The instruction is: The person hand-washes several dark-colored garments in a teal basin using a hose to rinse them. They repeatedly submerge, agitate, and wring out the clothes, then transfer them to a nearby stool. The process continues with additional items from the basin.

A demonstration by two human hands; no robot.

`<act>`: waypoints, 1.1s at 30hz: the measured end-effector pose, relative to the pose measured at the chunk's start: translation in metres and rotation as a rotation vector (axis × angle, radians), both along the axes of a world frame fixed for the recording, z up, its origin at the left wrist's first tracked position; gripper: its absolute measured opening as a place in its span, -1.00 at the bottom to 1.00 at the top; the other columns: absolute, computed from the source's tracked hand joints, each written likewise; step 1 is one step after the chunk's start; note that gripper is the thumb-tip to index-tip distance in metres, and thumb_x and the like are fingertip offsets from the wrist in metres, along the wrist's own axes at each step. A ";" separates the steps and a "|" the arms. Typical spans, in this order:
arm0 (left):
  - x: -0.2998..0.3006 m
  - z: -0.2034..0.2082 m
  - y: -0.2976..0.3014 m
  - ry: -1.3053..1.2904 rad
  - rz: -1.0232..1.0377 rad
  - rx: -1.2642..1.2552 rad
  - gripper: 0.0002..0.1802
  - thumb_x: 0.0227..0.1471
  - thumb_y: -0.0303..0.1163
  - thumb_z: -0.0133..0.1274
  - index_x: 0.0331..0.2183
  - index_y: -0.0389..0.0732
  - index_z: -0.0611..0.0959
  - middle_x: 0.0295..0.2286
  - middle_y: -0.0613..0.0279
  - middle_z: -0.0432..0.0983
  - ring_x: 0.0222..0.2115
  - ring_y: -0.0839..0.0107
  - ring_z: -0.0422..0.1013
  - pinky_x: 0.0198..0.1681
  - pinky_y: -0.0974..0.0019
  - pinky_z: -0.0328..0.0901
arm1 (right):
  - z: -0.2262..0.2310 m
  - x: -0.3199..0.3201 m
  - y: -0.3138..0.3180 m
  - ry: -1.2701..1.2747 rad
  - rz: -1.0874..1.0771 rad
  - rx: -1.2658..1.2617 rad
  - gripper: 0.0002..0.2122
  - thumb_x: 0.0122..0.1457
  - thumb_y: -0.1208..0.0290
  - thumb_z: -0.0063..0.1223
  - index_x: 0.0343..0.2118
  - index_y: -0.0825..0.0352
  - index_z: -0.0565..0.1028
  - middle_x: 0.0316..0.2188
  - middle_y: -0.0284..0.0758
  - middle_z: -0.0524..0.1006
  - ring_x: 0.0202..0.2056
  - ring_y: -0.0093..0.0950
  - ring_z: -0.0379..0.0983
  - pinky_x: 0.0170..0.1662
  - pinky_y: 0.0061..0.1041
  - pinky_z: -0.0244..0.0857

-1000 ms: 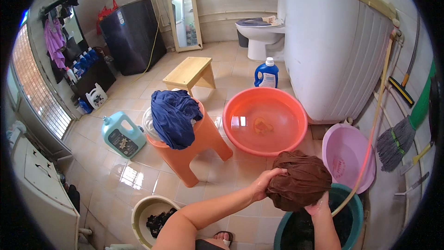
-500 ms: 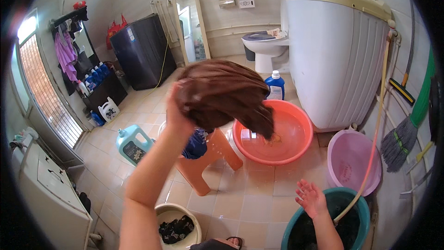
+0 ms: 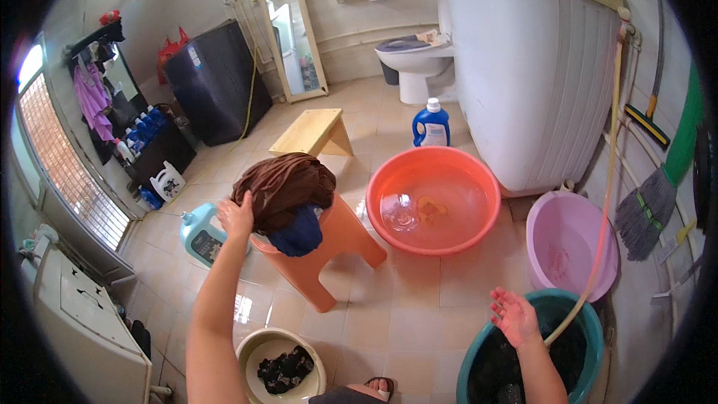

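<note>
A brown cloth garment point(image 3: 288, 187) lies bunched on top of a navy blue cloth point(image 3: 299, 233) on the orange plastic stool point(image 3: 321, 269). At the garment's left side rests my left hand point(image 3: 236, 217), fingers spread and touching its edge. My right hand point(image 3: 514, 317) is held palm up, fingers apart and empty, over the rim of a teal tub point(image 3: 467, 359). That tub holds dark cloth in water, and a hose point(image 3: 594, 277) runs into it. An orange-red basin point(image 3: 490, 217) with water and something yellowish in it stands right of the stool.
A light blue jug point(image 3: 200, 233) stands left of the stool, a wooden step stool point(image 3: 314, 131) behind it. Near my feet sits a cream basin point(image 3: 245, 363) with black cloth. A blue detergent bottle point(image 3: 431, 126), pink tub point(image 3: 561, 247), white washing machine point(image 3: 523, 75) and mop point(image 3: 651, 217) are rightward.
My left hand has lowered the brown garment from the air onto the navy cloth on the stool, and its fingers have spread. My right hand stays over the teal tub.
</note>
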State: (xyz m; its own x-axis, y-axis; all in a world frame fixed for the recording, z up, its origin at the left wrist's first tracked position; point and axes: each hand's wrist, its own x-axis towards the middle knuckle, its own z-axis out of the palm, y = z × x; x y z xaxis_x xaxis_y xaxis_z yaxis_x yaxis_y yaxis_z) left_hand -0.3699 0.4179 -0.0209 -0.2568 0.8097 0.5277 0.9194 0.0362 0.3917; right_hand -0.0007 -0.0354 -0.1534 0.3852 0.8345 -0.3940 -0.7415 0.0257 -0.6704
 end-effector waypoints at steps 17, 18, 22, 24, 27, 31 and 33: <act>0.235 -0.030 -0.183 0.178 -1.193 0.354 -0.55 -0.24 -0.57 0.07 -0.17 -0.23 0.43 -0.02 0.02 0.19 0.02 0.10 0.10 0.10 0.08 -0.09 | 0.020 0.098 -0.173 -1.158 0.170 -1.007 -0.80 -0.07 0.32 0.09 -0.37 0.28 0.51 -0.46 -0.29 0.53 -0.37 -0.41 0.45 -0.28 -0.46 0.30; 0.251 -0.044 -0.201 -0.083 -1.332 0.146 -0.55 -0.27 -0.59 0.06 -0.20 -0.24 0.45 -0.04 0.00 0.21 0.01 0.08 0.12 0.08 0.10 -0.03 | 0.011 0.099 -0.188 -1.207 0.267 -1.076 -0.79 -0.11 0.28 0.10 -0.40 0.26 0.52 -0.47 -0.30 0.54 -0.37 -0.37 0.46 -0.29 -0.42 0.31; 0.290 -0.115 -0.272 -0.063 -1.862 -0.224 -0.73 -0.25 -0.54 0.03 -0.35 -0.24 0.53 -0.24 0.03 0.38 -0.18 0.09 0.28 -0.14 0.14 0.22 | -0.026 0.100 -0.224 -0.960 0.563 -1.244 -0.39 -0.20 0.15 0.22 -0.01 0.16 0.31 0.00 -0.18 0.27 -0.02 -0.29 0.25 -0.06 -0.37 0.22; 0.304 -0.127 -0.324 0.317 -2.148 -0.207 -0.83 -0.15 -0.43 0.04 -0.39 -0.23 0.54 -0.32 0.08 0.43 -0.26 0.11 0.33 -0.20 0.15 0.26 | -0.048 0.098 -0.237 -1.042 0.723 -1.287 -0.20 -0.26 0.08 0.26 0.13 0.07 0.14 0.15 -0.13 0.04 0.13 -0.23 0.05 0.06 -0.32 0.10; 0.312 -0.167 -0.386 0.482 -2.290 -0.593 -0.71 -0.15 -0.27 0.09 -0.38 -0.28 0.55 -0.29 0.04 0.44 -0.25 0.09 0.35 -0.16 0.15 0.25 | -0.073 0.104 -0.249 -0.929 0.654 -1.167 -0.03 -0.31 0.02 0.28 0.19 -0.02 -0.09 0.20 -0.07 -0.19 0.19 -0.11 -0.20 0.14 -0.15 -0.08; 0.301 -0.206 -0.447 0.361 -2.340 -0.677 -0.17 -0.37 0.23 0.11 -0.21 -0.31 0.50 -0.26 -0.05 0.39 -0.25 0.04 0.34 -0.16 0.17 0.26 | -0.075 0.070 -0.204 -1.033 0.698 -1.464 -0.05 -0.19 0.04 0.22 0.20 -0.03 -0.20 0.20 -0.08 -0.17 0.18 0.00 -0.26 0.10 0.05 -0.13; 0.292 -0.208 -0.471 0.539 -2.250 -0.752 0.09 -0.51 0.34 0.12 -0.01 -0.23 0.32 -0.02 -0.13 0.17 -0.10 -0.24 0.18 -0.05 -0.08 0.13 | -0.088 0.065 -0.205 -1.197 0.714 -1.450 -0.08 -0.19 0.04 0.21 0.19 0.01 -0.14 0.15 -0.08 -0.04 0.13 -0.02 -0.08 0.07 0.02 -0.05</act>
State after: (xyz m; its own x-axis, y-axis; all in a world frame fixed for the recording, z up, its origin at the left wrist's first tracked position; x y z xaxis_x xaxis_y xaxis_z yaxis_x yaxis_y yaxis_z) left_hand -0.0780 -0.0527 -0.2284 0.8833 -0.4430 -0.1535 -0.2723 -0.7512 0.6013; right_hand 0.0643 -0.2402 -0.2415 0.7199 0.2869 -0.6320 0.3793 -0.9252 0.0121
